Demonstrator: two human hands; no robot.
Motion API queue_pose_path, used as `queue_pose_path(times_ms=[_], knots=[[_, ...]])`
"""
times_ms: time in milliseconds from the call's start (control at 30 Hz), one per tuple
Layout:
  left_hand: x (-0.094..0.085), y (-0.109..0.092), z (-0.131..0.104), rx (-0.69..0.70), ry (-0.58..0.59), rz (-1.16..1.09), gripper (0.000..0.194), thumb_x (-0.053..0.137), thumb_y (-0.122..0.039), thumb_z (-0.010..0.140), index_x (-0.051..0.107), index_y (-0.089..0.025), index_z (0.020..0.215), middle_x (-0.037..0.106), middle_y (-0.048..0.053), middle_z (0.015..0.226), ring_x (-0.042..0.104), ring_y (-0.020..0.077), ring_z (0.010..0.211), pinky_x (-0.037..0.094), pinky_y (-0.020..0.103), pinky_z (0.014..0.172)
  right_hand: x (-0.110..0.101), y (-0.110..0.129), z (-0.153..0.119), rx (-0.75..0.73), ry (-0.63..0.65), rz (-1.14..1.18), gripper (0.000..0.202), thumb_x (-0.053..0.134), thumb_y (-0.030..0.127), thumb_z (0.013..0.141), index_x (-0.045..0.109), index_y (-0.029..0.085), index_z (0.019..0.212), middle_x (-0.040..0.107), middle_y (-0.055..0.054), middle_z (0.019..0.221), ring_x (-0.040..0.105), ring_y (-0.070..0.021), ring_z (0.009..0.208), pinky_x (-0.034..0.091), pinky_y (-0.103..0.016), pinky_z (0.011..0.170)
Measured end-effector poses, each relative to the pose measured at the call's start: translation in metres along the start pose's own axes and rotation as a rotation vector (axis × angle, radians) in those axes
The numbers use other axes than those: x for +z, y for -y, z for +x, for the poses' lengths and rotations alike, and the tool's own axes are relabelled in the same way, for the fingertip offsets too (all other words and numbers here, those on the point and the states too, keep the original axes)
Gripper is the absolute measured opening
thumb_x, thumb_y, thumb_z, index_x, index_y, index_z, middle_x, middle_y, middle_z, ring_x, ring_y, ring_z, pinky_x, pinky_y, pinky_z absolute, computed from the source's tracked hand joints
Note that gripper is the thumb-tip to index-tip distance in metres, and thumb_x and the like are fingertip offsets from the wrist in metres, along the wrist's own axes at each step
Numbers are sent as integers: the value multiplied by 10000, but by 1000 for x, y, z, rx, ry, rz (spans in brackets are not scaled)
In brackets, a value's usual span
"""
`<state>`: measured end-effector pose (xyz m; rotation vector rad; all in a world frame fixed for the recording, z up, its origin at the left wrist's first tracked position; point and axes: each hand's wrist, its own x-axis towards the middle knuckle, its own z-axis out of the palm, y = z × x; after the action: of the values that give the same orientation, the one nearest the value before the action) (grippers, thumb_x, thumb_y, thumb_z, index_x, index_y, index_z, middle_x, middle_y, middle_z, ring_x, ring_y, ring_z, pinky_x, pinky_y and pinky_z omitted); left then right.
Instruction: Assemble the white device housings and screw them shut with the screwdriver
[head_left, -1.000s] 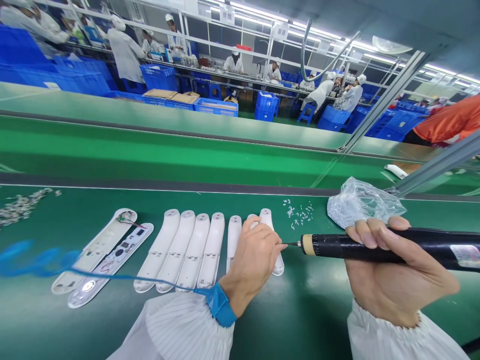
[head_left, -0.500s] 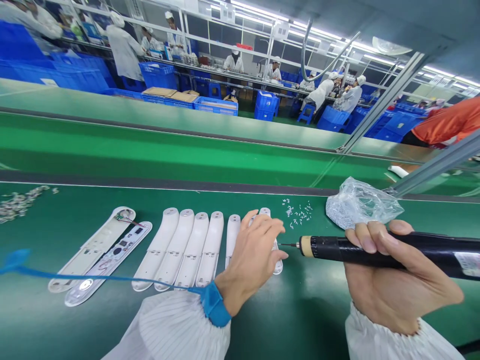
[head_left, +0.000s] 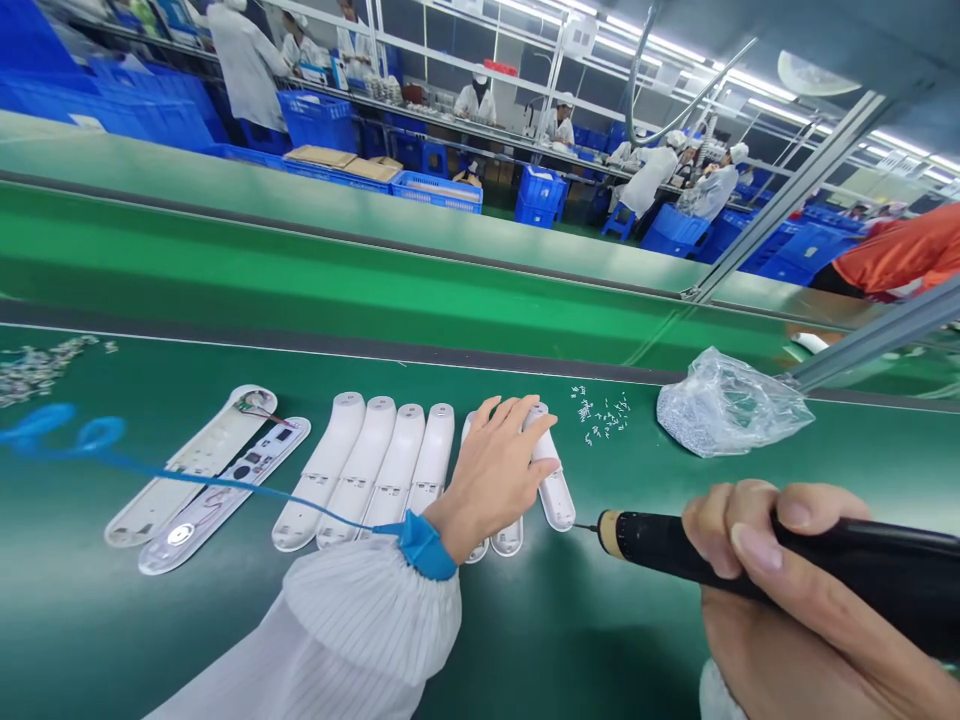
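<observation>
My left hand (head_left: 499, 465), with a blue strap at its wrist, lies over the right end of a row of white handheld housings (head_left: 386, 465). Its fingers are spread, and the fingertips touch the rightmost housing (head_left: 556, 498), which is tilted. My right hand (head_left: 787, 570) is wrapped round a black electric screwdriver (head_left: 667, 545). The thin bit points left, close to the lower end of the rightmost housing. Small screws (head_left: 604, 415) are scattered behind it. To the left, an opened housing (head_left: 196, 450) shows wires and a circuit board.
A clear plastic bag (head_left: 724, 405) of small metal pieces sits at the back right. Small parts (head_left: 41, 368) are heaped at the far left. A blue cord (head_left: 247, 484) crosses the left side. Metal posts rise at the right. People in white work beyond, beside blue crates.
The rightmost housing now stands apart from its neighbours, angled to the right. My left hand has moved slightly up, and the screwdriver bit is lower in the view.
</observation>
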<state>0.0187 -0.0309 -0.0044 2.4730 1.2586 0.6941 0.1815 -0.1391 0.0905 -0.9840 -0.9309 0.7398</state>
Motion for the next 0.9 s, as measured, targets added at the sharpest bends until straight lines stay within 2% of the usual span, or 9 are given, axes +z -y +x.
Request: queue_pose_path(times_ms=[200, 367, 533, 767, 900], knots=[[0, 0, 1, -2, -16, -20, 430, 637, -350, 928, 586, -226, 1337, 508, 110, 1492, 443, 298, 1381, 218, 552, 1199, -4, -4, -3, -6, 35, -22, 198, 654, 92, 743, 575, 243, 844, 476, 41, 549, 494, -123, 556, 463, -284, 566], [0, -1, 1, -7, -13, -25, 425, 645, -342, 924, 594, -219, 1327, 512, 113, 1488, 449, 300, 1374, 222, 553, 1198, -10, -10, -2, -23, 176, -57, 199, 668, 119, 776, 584, 267, 877, 534, 31, 575, 526, -144, 565, 471, -312, 582], [1, 0, 1, -7, -13, -13, 431, 654, -354, 918, 596, -218, 1323, 512, 108, 1484, 455, 294, 1365, 211, 547, 1200, -5, -15, -4, -51, 101, -21, 207, 662, 94, 754, 602, 251, 876, 505, 42, 553, 509, -133, 532, 443, -300, 562], [2, -1, 2, -24, -25, -11, 433, 687, -365, 896, 612, -218, 1296, 537, 107, 1452, 483, 288, 1338, 220, 539, 1193, 19, -14, -2, -76, 52, -56, 149, 690, 125, 724, 604, 231, 785, 524, 37, 552, 519, -139, 499, 453, -308, 518], [3, -1, 4, -30, -44, -13, 422, 697, -375, 886, 624, -229, 1275, 550, 104, 1432, 504, 291, 1318, 226, 540, 1187, 26, -17, 0, -88, 64, -94, 138, 723, 158, 729, 614, 235, 763, 544, 34, 558, 542, -142, 493, 462, -298, 499]])
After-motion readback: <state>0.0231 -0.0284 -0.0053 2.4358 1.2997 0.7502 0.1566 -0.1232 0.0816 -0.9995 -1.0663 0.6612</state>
